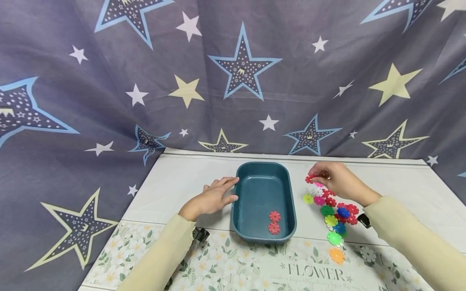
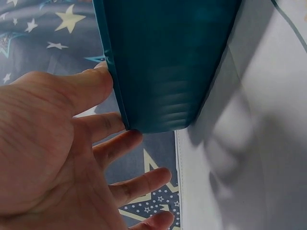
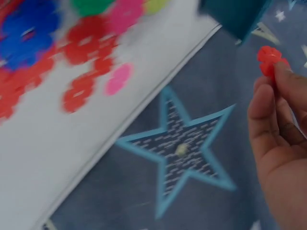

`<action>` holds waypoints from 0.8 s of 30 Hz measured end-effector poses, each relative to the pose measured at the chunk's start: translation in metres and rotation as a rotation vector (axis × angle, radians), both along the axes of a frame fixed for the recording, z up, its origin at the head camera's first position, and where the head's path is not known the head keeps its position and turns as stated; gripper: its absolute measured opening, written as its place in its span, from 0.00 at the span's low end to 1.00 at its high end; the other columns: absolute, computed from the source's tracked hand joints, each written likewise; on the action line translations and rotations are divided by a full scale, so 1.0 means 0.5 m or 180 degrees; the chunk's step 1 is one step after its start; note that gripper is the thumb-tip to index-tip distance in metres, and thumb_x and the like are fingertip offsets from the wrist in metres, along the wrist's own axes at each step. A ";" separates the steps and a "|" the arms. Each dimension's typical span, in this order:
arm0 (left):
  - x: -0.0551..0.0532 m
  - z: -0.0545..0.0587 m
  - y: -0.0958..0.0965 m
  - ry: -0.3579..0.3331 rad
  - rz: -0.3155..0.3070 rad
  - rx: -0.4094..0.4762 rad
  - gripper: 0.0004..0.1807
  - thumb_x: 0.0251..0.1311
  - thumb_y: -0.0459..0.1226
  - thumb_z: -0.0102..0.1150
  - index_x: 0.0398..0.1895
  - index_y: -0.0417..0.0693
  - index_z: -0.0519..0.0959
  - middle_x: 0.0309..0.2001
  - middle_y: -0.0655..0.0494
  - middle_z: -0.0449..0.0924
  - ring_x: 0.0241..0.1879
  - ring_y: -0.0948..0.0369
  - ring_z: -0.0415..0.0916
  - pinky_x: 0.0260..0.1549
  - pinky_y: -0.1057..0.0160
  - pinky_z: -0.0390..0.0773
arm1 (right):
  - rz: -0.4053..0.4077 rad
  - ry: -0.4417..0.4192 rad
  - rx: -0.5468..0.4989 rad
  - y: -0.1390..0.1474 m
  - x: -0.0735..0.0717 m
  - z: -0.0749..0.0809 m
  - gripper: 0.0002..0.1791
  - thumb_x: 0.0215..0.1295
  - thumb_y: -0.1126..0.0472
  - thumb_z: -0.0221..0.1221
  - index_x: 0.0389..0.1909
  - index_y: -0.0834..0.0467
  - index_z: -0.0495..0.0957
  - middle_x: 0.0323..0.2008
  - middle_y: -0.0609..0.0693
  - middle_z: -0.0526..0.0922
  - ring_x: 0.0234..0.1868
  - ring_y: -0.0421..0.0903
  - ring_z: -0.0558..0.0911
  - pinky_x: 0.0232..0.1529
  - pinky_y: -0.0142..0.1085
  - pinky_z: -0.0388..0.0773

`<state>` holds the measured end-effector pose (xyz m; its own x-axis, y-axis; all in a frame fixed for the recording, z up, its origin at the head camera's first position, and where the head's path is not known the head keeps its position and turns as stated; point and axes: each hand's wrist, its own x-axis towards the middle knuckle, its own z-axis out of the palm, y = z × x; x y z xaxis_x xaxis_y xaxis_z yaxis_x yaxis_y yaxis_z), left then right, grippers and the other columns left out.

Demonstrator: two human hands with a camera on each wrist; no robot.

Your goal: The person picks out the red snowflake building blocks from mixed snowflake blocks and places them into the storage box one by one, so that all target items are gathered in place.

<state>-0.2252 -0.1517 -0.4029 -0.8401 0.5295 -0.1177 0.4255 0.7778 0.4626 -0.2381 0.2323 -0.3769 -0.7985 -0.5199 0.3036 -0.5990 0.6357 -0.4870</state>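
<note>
The right hand (image 1: 338,181) pinches a red disc (image 3: 269,56) between thumb and fingertips, beyond the tray's (image 1: 294,214) right side and at the far end of the loose pile (image 1: 331,220). Only part of the disc sits in that grip, so it could slip or flick away if squeezed off-centre. The pile's notched discs overlap, so lifting one may well drag or scatter its neighbours, and the black wrist device (image 1: 364,220), hanging close beside them, could brush some aside. A pale disc (image 1: 368,254) near the sleeve blends with the floral print and might be overlooked. The left hand (image 1: 211,198) has its fingers extended, not clenched, touching the tray's left side; so light a contact may not stop the tray sliding if it is knocked. The head view alone shows the tray's inside, with two red discs (image 1: 274,222) lying near its close end. The left wrist view shows instead the outer wall, with the thumb at the rim and the last fingers spread clear of it. The right wrist view, though blurred, shows the pinch itself, which the hand partly covers from above.
</note>
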 end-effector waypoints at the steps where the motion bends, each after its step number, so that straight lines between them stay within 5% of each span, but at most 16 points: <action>1: 0.001 0.001 -0.001 -0.0006 0.0006 0.0000 0.33 0.69 0.49 0.47 0.74 0.53 0.53 0.72 0.54 0.50 0.69 0.42 0.47 0.56 0.28 0.44 | 0.0096 0.0053 -0.0001 -0.012 0.003 0.006 0.12 0.53 0.74 0.66 0.34 0.55 0.82 0.31 0.43 0.82 0.31 0.40 0.81 0.35 0.35 0.79; 9: 0.002 0.003 -0.005 0.0000 -0.0002 -0.0010 0.34 0.69 0.51 0.47 0.74 0.54 0.53 0.72 0.53 0.50 0.69 0.41 0.46 0.56 0.28 0.44 | 0.0634 0.0372 0.0002 -0.104 0.008 0.019 0.14 0.48 0.73 0.70 0.32 0.52 0.85 0.31 0.38 0.82 0.33 0.35 0.78 0.33 0.33 0.77; 18: -0.002 0.000 -0.004 -0.0029 0.0005 -0.0043 0.34 0.69 0.52 0.46 0.75 0.56 0.53 0.73 0.56 0.50 0.69 0.42 0.46 0.56 0.29 0.43 | 0.1077 -0.0083 0.0160 -0.189 -0.014 -0.019 0.12 0.47 0.77 0.68 0.25 0.56 0.85 0.26 0.42 0.83 0.28 0.39 0.77 0.29 0.30 0.76; 24: 0.001 0.003 -0.001 -0.0038 0.0037 -0.0053 0.34 0.69 0.51 0.47 0.75 0.56 0.53 0.72 0.58 0.50 0.69 0.44 0.47 0.57 0.30 0.42 | 0.0920 -0.0126 0.0545 -0.226 -0.018 -0.049 0.14 0.42 0.79 0.67 0.21 0.56 0.85 0.23 0.43 0.83 0.26 0.38 0.79 0.29 0.31 0.77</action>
<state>-0.2247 -0.1521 -0.4014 -0.8446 0.5177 -0.1365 0.4109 0.7902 0.4547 -0.2469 0.1194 -0.4012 -0.6201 -0.7672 0.1639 -0.7490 0.5169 -0.4145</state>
